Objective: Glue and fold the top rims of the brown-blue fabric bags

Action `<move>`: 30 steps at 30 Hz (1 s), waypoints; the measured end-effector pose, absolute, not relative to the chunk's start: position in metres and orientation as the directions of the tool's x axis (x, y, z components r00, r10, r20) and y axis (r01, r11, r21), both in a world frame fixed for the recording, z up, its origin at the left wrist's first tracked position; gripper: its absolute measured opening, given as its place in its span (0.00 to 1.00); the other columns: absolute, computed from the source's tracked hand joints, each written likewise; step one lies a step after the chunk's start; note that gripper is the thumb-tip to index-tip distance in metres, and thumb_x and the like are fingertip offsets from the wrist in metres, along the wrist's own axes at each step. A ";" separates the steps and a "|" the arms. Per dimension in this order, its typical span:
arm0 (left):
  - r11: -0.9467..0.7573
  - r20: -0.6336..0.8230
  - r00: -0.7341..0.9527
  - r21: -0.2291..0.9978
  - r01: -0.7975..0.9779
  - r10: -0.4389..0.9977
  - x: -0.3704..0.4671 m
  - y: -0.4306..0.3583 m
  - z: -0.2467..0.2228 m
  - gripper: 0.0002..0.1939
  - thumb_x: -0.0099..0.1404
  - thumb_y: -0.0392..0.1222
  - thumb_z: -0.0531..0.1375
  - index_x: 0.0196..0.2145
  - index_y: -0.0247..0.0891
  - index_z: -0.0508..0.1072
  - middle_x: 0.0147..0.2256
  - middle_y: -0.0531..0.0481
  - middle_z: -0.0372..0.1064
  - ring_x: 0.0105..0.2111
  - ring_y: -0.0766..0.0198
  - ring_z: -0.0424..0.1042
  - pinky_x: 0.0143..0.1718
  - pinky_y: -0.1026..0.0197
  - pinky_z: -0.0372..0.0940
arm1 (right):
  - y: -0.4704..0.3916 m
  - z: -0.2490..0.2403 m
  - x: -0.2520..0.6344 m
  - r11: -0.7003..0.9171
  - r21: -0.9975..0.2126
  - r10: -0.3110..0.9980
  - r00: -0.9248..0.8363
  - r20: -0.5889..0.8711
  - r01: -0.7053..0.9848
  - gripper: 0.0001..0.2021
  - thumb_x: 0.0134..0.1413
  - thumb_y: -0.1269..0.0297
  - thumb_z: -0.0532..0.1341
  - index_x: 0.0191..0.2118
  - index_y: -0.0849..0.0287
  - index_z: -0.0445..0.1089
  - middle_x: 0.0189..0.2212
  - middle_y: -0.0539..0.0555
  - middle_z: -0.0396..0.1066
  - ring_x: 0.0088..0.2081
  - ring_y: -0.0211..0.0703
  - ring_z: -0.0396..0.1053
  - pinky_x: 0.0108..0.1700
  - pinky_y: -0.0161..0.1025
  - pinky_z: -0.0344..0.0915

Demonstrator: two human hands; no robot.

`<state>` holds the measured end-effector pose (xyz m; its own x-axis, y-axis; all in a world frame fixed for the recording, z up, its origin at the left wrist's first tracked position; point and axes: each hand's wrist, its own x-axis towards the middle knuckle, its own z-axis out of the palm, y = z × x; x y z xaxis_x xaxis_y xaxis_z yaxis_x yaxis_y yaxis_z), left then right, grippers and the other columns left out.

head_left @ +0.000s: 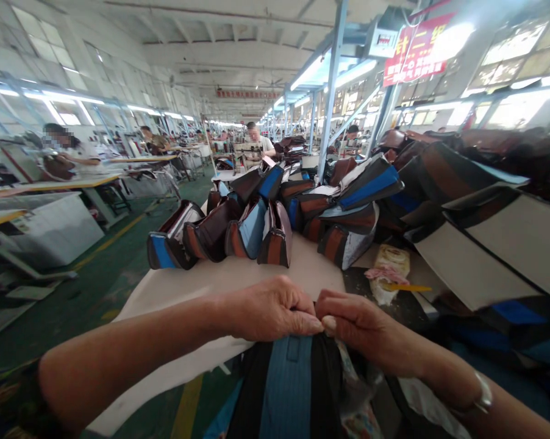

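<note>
We are working at a pale table (211,286), its curved edge sweeping round on our left, and a green floor (119,283) with yellow lines is showing beyond it. Four bags (215,231) are standing side by side towards the far edge, brown, black and blue, and a big heap (453,183) is piling up on the right. Over there too, a pink cloth (382,275) is lying against a yellowish tub (396,259), with a yellow stick (407,287) poking out beside it. Up above, tube lights are glowing along blue posts (332,91), and a red banner (416,52) is hanging at upper right. One person (67,146) is bending over something brown far to the left, while another (257,141) is sitting near the middle of the room

And here, close to us, the black piece (286,390) with its blue stripe is hanging right below our grip, its top edge reaching our fingers and its body running down out of view. Our left hand (272,311) is pinching that edge, thumb pressing on top; our right hand (361,317), silver bangle (484,390) at the wrist, is pinching just beside it, fingertips nearly meeting over the stripe's right side
</note>
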<state>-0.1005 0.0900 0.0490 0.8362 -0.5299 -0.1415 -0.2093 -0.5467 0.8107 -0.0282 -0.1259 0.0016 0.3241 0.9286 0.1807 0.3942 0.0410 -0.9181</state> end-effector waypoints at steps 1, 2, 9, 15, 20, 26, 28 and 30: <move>-0.550 -0.129 0.835 0.803 -0.228 -0.535 -0.101 0.089 0.050 0.21 0.68 0.51 0.58 0.22 0.36 0.63 0.23 0.57 0.54 0.26 0.68 0.55 0.29 0.63 0.52 | -0.125 0.003 -0.026 0.053 -0.913 0.950 0.261 0.170 0.404 0.17 0.70 0.55 0.53 0.31 0.59 0.63 0.31 0.49 0.60 0.34 0.37 0.58 0.37 0.38 0.57; -0.547 -0.131 0.832 0.806 -0.228 -0.539 -0.102 0.089 0.051 0.22 0.68 0.52 0.59 0.22 0.36 0.63 0.23 0.57 0.53 0.26 0.68 0.55 0.29 0.63 0.52 | -0.124 0.003 -0.026 0.077 -0.916 0.958 0.224 0.177 0.393 0.19 0.69 0.54 0.54 0.28 0.59 0.60 0.30 0.48 0.57 0.32 0.37 0.56 0.36 0.38 0.55; -0.420 -0.285 0.821 0.906 0.061 -0.495 -0.100 0.102 0.067 0.30 0.73 0.61 0.48 0.33 0.33 0.77 0.26 0.50 0.66 0.29 0.64 0.66 0.35 0.63 0.61 | -0.127 -0.004 -0.034 0.129 -0.958 0.934 0.292 0.204 0.256 0.19 0.68 0.53 0.56 0.27 0.59 0.58 0.30 0.49 0.55 0.34 0.39 0.55 0.37 0.40 0.53; -0.568 -0.304 0.762 0.817 -0.101 -0.572 -0.092 0.108 0.077 0.16 0.69 0.49 0.58 0.27 0.36 0.68 0.26 0.55 0.58 0.28 0.66 0.59 0.31 0.63 0.56 | -0.129 0.002 -0.034 0.075 -0.990 0.944 0.312 0.109 0.120 0.21 0.68 0.50 0.55 0.28 0.60 0.61 0.27 0.48 0.51 0.31 0.37 0.49 0.33 0.39 0.47; -0.556 -0.275 0.715 0.810 -0.187 -0.643 -0.088 0.110 0.075 0.21 0.70 0.52 0.56 0.24 0.37 0.63 0.24 0.57 0.51 0.26 0.67 0.54 0.28 0.62 0.52 | -0.127 0.005 -0.034 -0.060 -0.991 0.943 0.333 -0.018 0.117 0.24 0.65 0.45 0.57 0.26 0.59 0.56 0.24 0.45 0.45 0.26 0.34 0.42 0.26 0.37 0.41; -0.417 -0.173 0.778 0.900 -0.124 -0.604 -0.098 0.107 0.058 0.20 0.69 0.55 0.59 0.27 0.36 0.67 0.25 0.56 0.56 0.27 0.66 0.57 0.30 0.62 0.54 | -0.123 0.004 -0.040 -0.053 -0.987 0.925 0.380 0.009 0.152 0.24 0.64 0.47 0.60 0.24 0.59 0.55 0.22 0.43 0.44 0.24 0.32 0.41 0.23 0.36 0.39; -0.303 -0.153 0.790 0.952 -0.043 -0.593 -0.099 0.107 0.052 0.22 0.67 0.58 0.60 0.28 0.35 0.70 0.28 0.53 0.62 0.30 0.65 0.60 0.35 0.61 0.58 | -0.122 0.004 -0.040 -0.027 -0.993 0.927 0.375 0.017 0.112 0.24 0.64 0.47 0.60 0.24 0.59 0.55 0.22 0.43 0.44 0.24 0.32 0.41 0.24 0.36 0.40; -0.221 -0.119 0.815 0.975 -0.011 -0.567 -0.097 0.107 0.048 0.25 0.68 0.61 0.57 0.29 0.34 0.73 0.29 0.50 0.67 0.32 0.62 0.64 0.41 0.60 0.61 | -0.121 0.004 -0.038 -0.019 -0.999 0.936 0.352 -0.002 0.046 0.24 0.65 0.46 0.58 0.25 0.59 0.56 0.23 0.44 0.45 0.26 0.33 0.42 0.26 0.36 0.41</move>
<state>-0.0967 0.1068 0.0478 0.8153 -0.5667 -0.1192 -0.0112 -0.2212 0.9752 -0.0377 -0.1211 0.0044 0.3516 0.9361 -0.0021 0.0455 -0.0194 -0.9988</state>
